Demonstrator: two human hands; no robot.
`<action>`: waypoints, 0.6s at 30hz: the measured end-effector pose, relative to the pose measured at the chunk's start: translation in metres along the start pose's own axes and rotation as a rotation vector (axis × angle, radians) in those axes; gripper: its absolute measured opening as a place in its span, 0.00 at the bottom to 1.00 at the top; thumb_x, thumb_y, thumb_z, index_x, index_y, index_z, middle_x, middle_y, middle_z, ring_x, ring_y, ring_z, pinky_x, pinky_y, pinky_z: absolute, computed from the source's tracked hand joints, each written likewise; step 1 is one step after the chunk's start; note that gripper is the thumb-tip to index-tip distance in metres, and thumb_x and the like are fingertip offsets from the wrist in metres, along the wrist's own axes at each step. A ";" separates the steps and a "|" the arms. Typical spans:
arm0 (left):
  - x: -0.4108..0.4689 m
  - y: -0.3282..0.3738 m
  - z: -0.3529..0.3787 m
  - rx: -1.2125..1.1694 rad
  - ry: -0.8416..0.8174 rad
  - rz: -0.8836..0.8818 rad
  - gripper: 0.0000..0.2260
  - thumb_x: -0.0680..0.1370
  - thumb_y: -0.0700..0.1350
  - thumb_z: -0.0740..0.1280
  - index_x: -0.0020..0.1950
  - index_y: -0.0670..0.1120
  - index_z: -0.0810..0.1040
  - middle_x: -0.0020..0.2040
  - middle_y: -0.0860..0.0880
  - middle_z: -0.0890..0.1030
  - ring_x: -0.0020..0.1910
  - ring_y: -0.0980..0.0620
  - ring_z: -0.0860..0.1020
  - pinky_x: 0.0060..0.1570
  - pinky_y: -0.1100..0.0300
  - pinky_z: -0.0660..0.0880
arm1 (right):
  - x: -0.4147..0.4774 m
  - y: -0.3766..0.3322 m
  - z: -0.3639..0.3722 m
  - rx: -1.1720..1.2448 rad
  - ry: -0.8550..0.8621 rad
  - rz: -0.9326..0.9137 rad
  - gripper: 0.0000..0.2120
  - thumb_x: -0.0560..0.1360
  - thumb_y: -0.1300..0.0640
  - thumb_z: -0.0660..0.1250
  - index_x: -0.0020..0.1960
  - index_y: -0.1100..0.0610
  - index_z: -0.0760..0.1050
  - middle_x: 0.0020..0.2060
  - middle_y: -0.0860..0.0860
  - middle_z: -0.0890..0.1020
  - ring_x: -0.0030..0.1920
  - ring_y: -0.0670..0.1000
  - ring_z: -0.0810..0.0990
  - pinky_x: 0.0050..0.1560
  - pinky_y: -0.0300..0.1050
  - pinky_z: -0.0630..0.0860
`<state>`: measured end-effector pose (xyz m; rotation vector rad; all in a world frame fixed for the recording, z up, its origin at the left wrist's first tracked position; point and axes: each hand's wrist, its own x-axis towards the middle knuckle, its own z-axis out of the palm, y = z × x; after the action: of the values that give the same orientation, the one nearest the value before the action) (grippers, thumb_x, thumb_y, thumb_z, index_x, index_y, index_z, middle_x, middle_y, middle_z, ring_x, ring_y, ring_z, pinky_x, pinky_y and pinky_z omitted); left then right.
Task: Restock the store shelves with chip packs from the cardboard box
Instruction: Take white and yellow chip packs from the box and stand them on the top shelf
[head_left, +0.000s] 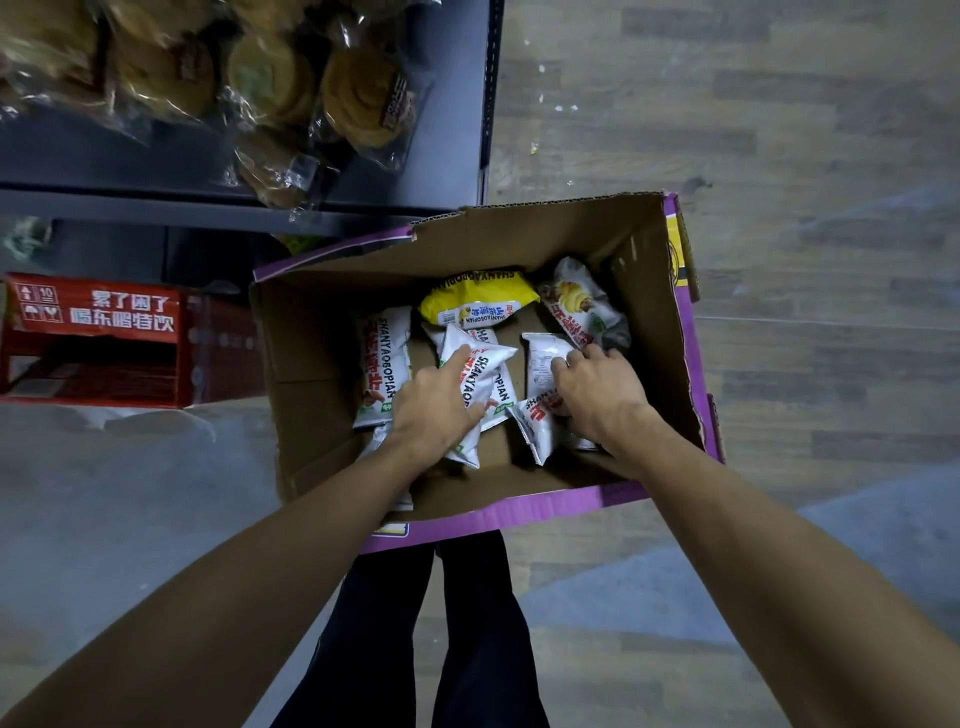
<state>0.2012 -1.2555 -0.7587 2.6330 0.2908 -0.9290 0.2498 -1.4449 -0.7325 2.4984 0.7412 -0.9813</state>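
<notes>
An open cardboard box (322, 374) with purple outer sides stands on the floor in front of me. Inside lie several white chip packs and one yellow chip pack (478, 299). My left hand (434, 402) is down in the box, fingers wrapped over a white chip pack (480, 379) that stands tilted in the middle. My right hand (597, 387) rests on another white chip pack (543, 358) to the right, fingers curled on its edge. A further white pack (574, 301) leans in the box's far right corner.
A dark metal shelf (395, 208) at the upper left holds bagged pastries (358, 98). A red carton (98, 338) sits on the floor left of the box. Wood-look floor (779, 156) stretches to the right. My dark-trousered legs (467, 623) are below the box.
</notes>
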 end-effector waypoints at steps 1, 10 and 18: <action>-0.002 -0.003 -0.001 -0.014 0.018 -0.004 0.34 0.74 0.58 0.68 0.77 0.56 0.59 0.58 0.42 0.77 0.57 0.39 0.76 0.50 0.49 0.75 | -0.003 0.000 0.001 0.026 -0.016 0.016 0.28 0.72 0.50 0.72 0.68 0.56 0.65 0.63 0.54 0.75 0.64 0.56 0.72 0.57 0.49 0.72; -0.005 -0.009 0.005 -0.130 0.069 -0.021 0.33 0.73 0.56 0.68 0.76 0.55 0.60 0.57 0.41 0.77 0.55 0.38 0.77 0.50 0.48 0.75 | -0.017 0.006 0.004 0.375 0.035 0.067 0.15 0.78 0.54 0.64 0.63 0.56 0.66 0.58 0.55 0.78 0.56 0.60 0.78 0.44 0.49 0.72; -0.004 0.005 0.011 -0.180 0.039 -0.040 0.35 0.74 0.58 0.70 0.77 0.54 0.58 0.59 0.40 0.73 0.58 0.38 0.75 0.51 0.49 0.73 | -0.013 -0.005 -0.004 0.629 0.199 0.373 0.24 0.80 0.48 0.62 0.69 0.58 0.59 0.61 0.61 0.72 0.55 0.62 0.78 0.45 0.51 0.74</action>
<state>0.1932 -1.2642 -0.7624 2.4905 0.4174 -0.8238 0.2410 -1.4438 -0.7216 3.1426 -0.0212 -0.9347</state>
